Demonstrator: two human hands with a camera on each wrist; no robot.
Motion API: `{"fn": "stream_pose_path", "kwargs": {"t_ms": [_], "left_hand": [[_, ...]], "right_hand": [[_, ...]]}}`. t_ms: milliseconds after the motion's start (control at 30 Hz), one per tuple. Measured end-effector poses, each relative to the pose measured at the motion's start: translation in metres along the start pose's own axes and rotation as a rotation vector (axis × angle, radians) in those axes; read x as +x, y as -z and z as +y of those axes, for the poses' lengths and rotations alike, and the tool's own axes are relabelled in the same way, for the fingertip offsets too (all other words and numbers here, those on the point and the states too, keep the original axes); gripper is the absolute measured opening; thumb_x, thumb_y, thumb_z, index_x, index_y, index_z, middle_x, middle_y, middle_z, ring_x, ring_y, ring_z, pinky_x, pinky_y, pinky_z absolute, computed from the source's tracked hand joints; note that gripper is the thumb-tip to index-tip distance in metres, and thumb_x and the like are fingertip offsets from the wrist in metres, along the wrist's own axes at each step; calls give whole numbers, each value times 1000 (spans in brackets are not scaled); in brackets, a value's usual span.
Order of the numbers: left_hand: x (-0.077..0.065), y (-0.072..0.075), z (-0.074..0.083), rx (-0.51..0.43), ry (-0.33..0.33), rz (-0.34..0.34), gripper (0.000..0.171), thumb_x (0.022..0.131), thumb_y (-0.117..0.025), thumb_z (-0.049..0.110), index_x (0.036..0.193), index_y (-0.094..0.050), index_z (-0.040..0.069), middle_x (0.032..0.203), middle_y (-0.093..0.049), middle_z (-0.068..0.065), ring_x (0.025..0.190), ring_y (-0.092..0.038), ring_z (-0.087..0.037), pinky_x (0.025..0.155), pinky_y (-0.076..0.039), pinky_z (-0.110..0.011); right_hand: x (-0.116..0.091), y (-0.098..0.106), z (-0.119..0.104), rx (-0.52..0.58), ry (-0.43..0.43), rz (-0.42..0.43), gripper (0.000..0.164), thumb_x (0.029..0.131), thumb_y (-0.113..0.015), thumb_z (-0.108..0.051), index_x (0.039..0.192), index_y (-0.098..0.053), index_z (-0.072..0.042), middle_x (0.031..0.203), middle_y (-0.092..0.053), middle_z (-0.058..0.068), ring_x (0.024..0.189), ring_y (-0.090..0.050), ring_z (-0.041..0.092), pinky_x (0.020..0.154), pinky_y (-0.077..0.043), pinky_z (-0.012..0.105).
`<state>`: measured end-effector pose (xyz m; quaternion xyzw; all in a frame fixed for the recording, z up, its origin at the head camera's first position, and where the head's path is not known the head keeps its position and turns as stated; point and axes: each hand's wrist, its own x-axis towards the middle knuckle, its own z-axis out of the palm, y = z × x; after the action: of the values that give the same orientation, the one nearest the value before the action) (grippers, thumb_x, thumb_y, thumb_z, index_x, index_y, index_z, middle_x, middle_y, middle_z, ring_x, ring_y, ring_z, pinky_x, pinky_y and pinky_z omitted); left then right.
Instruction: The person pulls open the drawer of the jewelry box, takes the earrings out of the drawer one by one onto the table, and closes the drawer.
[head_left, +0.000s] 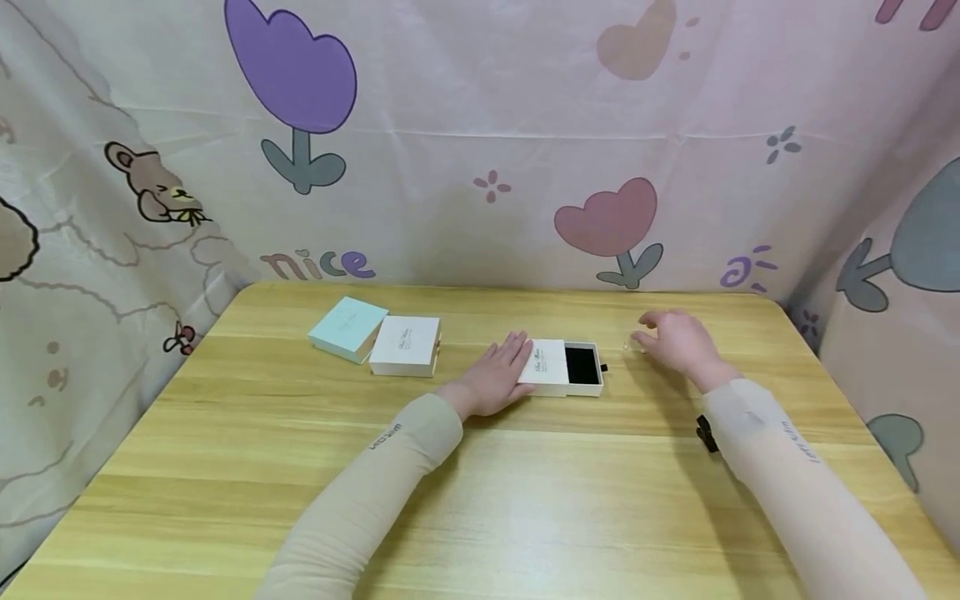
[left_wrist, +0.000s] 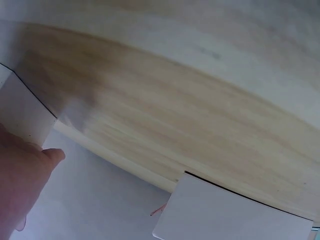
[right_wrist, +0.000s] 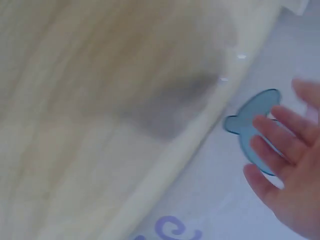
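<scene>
A white drawer-style box [head_left: 547, 363] lies on the table, its tray [head_left: 592, 390] slid partly out to the right, showing a black lining and a small black tab. My left hand [head_left: 495, 375] rests on the left part of its cover, fingers straight and thumb along the near side. In the left wrist view, part of this hand [left_wrist: 22, 182] overlaps the box [left_wrist: 27, 107]. Right of the tray, my right hand [head_left: 678, 343] hovers with fingers loosely spread and nothing held. Two tiny shiny pieces [right_wrist: 223, 79] lie on the table near it.
Another white box [head_left: 405, 346] and a pale blue box [head_left: 348, 327] sit side by side left of my left hand. A black object [head_left: 707, 434] shows beside my right sleeve. Behind the wooden table [head_left: 525, 500] hangs a printed curtain [head_left: 450, 100].
</scene>
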<state>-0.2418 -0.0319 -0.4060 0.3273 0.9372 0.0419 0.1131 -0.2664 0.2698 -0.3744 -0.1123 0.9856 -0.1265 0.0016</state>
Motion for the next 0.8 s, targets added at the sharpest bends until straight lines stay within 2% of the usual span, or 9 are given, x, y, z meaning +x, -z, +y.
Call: {"fn": "stream_pose_path", "kwargs": {"t_ms": [133,233,300,533,800], "left_hand": [[-3,0,-2,-8,3,3,73,100,-29,47,150,-1,2,158,5,-13,146,4,-26,118,-7,-43],[-4,0,-4,-4,4,3,73,100,-30,47,150,-1,2,158,5,-13,146,4,-26,118,-5,-43],[-5,0,-4,9,-1,5,74,99,-30,48,150,-1,3,158,5,-14,146,4,-26,119,-4,-44],[-5,1,-4,15,-31,4,81,96,-32,55,150,0,3,158,5,-14,146,4,-26,118,-2,-46],[-7,1,-10,22,9,16,80,97,-32,54,150,-2,4,159,1,-11,147,2,-23,118,0,-49]], "right_hand": [[-2,1,-14,110,85,-115,72,87,-61,-41,137,-40,6,135,-46,29,125,-40,48,105,-28,62],[-5,-4,-27,134,155,-191,92,76,-71,-47,143,-31,4,142,-38,28,130,-35,47,106,-24,63],[-7,-8,-34,126,187,-231,98,72,-76,-45,144,-29,3,144,-36,27,131,-34,46,107,-23,64],[-9,-18,-40,103,218,-282,92,72,-77,-31,141,-31,7,143,-38,27,131,-35,46,107,-27,60],[-8,-18,-39,126,203,-299,88,73,-76,-29,140,-33,9,142,-39,27,129,-38,45,107,-29,59]]}}
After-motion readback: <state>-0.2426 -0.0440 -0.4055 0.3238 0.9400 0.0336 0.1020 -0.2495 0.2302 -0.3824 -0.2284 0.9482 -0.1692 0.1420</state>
